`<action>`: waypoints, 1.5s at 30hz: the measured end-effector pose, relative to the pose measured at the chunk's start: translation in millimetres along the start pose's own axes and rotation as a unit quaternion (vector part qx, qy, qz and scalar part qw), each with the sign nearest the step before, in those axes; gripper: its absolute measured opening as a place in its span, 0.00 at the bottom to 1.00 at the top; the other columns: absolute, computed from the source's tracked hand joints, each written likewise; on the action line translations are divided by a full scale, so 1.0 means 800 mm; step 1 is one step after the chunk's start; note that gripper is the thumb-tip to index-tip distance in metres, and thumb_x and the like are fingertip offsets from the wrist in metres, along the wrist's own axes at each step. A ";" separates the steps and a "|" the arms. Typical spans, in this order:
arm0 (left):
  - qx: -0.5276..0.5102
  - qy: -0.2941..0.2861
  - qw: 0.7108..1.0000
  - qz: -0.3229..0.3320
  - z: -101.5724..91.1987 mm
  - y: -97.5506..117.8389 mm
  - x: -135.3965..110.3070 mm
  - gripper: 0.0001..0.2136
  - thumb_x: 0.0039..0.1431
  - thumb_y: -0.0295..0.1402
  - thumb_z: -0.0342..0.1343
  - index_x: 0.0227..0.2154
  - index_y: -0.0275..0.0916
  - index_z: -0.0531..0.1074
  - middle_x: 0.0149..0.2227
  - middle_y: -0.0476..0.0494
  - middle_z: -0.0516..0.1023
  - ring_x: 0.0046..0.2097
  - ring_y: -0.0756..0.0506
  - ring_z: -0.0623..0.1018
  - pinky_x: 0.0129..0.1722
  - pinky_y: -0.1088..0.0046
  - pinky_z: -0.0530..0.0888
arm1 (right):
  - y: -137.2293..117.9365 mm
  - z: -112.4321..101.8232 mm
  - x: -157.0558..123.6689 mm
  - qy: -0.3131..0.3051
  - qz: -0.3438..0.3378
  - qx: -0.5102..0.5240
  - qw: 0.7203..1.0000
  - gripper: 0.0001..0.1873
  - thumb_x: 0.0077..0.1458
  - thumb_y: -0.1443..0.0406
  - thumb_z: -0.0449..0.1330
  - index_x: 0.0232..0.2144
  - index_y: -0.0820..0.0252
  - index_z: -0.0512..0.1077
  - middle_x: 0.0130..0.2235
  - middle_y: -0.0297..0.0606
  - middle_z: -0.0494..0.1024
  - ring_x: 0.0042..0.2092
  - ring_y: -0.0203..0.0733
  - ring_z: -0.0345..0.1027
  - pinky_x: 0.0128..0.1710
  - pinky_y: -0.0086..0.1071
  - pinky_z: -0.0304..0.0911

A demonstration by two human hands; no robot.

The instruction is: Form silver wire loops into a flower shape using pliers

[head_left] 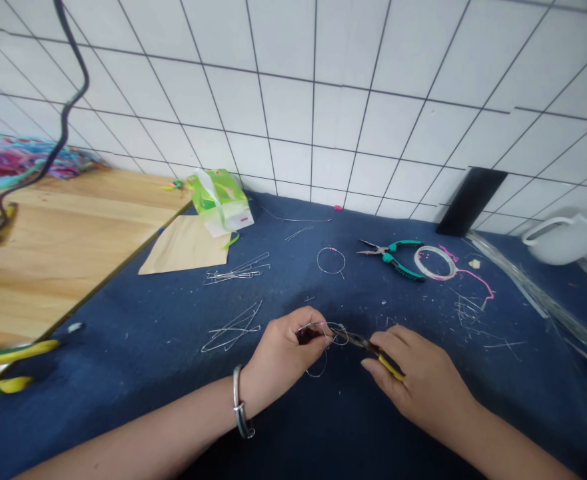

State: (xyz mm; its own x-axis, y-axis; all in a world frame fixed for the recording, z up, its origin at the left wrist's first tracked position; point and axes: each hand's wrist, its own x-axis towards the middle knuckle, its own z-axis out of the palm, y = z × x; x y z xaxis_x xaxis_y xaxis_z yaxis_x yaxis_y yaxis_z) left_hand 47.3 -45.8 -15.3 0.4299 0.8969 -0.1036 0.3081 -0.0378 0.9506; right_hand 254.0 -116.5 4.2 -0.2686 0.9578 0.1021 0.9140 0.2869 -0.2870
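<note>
My left hand [293, 343], with a silver bangle at the wrist, pinches a thin looped wire [340, 332] that carries a small pink bit near the fingertips. Yellow-handled pliers [390, 367] are gripped in my right hand [418, 363]. Their jaws reach left to the wire by my left fingertips; whether they are clamped on it I cannot tell. Part of the wire loop hangs below my left fingers. Just beyond the hands, a round wire ring [332, 261] with a pink spot lies on the dark blue cloth [293, 433].
Bent wire pieces [236, 327] lie left of my hands. Teal-handled pliers [393, 257], a white ring-shaped dish [436, 263] and wire scraps [468, 310] are at the right. A green tissue pack [220, 197] sits behind, against the tiled wall [288, 100]. A white mug [568, 240] stands far right.
</note>
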 end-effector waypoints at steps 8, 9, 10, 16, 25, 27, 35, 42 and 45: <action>0.023 -0.003 1.000 0.005 0.000 0.001 0.000 0.03 0.49 0.26 0.52 0.27 0.39 0.69 0.25 0.51 0.72 0.26 0.52 0.69 0.25 0.78 0.66 | 0.002 0.002 0.002 0.012 -0.019 -0.010 1.000 0.12 0.56 0.59 0.51 0.37 0.59 0.68 0.31 0.38 0.69 0.32 0.38 0.64 0.33 0.31 0.61; 0.025 -0.002 1.000 0.007 -0.001 0.001 0.000 0.03 0.49 0.26 0.52 0.27 0.39 0.69 0.25 0.51 0.73 0.26 0.52 0.69 0.25 0.78 0.66 | 0.002 0.001 0.002 0.013 -0.020 -0.009 1.000 0.11 0.56 0.60 0.51 0.37 0.59 0.68 0.31 0.38 0.69 0.32 0.38 0.64 0.33 0.31 0.61; 0.028 -0.001 1.000 0.008 -0.001 0.001 0.000 0.03 0.49 0.27 0.52 0.27 0.39 0.70 0.25 0.51 0.73 0.26 0.52 0.69 0.25 0.78 0.66 | 0.002 0.001 0.003 0.014 -0.022 -0.008 1.000 0.11 0.56 0.60 0.51 0.37 0.59 0.69 0.31 0.38 0.69 0.32 0.38 0.64 0.33 0.31 0.61; 0.044 -0.003 0.999 0.010 -0.003 0.003 -0.001 0.03 0.49 0.26 0.52 0.27 0.39 0.70 0.24 0.51 0.72 0.26 0.52 0.69 0.25 0.78 0.66 | 0.001 0.002 0.003 0.011 -0.014 0.000 1.000 0.11 0.56 0.60 0.51 0.37 0.58 0.69 0.31 0.38 0.69 0.33 0.38 0.64 0.33 0.31 0.61; 0.021 -0.009 1.000 0.003 -0.003 0.001 0.001 0.02 0.50 0.27 0.52 0.26 0.38 0.69 0.26 0.50 0.72 0.27 0.52 0.70 0.26 0.77 0.67 | 0.002 0.007 0.002 0.019 -0.014 0.011 1.000 0.11 0.56 0.60 0.51 0.38 0.59 0.69 0.31 0.38 0.69 0.33 0.38 0.64 0.33 0.32 0.61; 0.011 -0.010 1.000 -0.002 -0.003 0.002 0.002 0.02 0.49 0.27 0.52 0.26 0.38 0.69 0.26 0.50 0.72 0.27 0.51 0.70 0.27 0.77 0.67 | 0.002 0.007 0.002 0.025 -0.017 0.012 0.999 0.11 0.56 0.61 0.51 0.37 0.59 0.69 0.31 0.38 0.69 0.33 0.38 0.64 0.33 0.32 0.61; -0.070 -0.036 0.996 -0.032 -0.008 0.014 0.004 0.01 0.47 0.26 0.54 0.24 0.37 0.67 0.24 0.50 0.72 0.26 0.52 0.69 0.26 0.77 0.67 | 0.002 0.008 0.002 0.039 -0.040 0.021 0.998 0.10 0.56 0.62 0.51 0.36 0.59 0.69 0.31 0.38 0.70 0.32 0.37 0.65 0.33 0.30 0.61; -0.109 -0.061 0.992 -0.030 -0.010 0.011 0.008 0.02 0.47 0.26 0.54 0.26 0.37 0.66 0.25 0.50 0.72 0.27 0.52 0.70 0.26 0.77 0.67 | 0.005 0.006 0.004 0.036 -0.049 0.020 0.998 0.10 0.56 0.62 0.51 0.37 0.58 0.69 0.32 0.38 0.70 0.32 0.37 0.65 0.33 0.31 0.62; -0.078 -0.042 0.996 -0.015 -0.008 0.010 0.006 0.02 0.48 0.26 0.54 0.26 0.37 0.67 0.25 0.50 0.71 0.27 0.52 0.69 0.27 0.77 0.67 | 0.002 0.005 0.002 0.028 -0.030 0.005 0.999 0.10 0.56 0.61 0.51 0.38 0.58 0.68 0.32 0.38 0.70 0.33 0.38 0.65 0.34 0.31 0.62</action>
State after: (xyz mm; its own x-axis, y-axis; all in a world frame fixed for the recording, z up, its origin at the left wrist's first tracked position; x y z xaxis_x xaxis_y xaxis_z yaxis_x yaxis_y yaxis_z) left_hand 46.5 -39.0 -6.6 0.4942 0.8563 -0.1501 0.1886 0.0629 0.9800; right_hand 253.8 -114.3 0.4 -0.3049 0.9368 0.1714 0.8936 0.3437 -0.2887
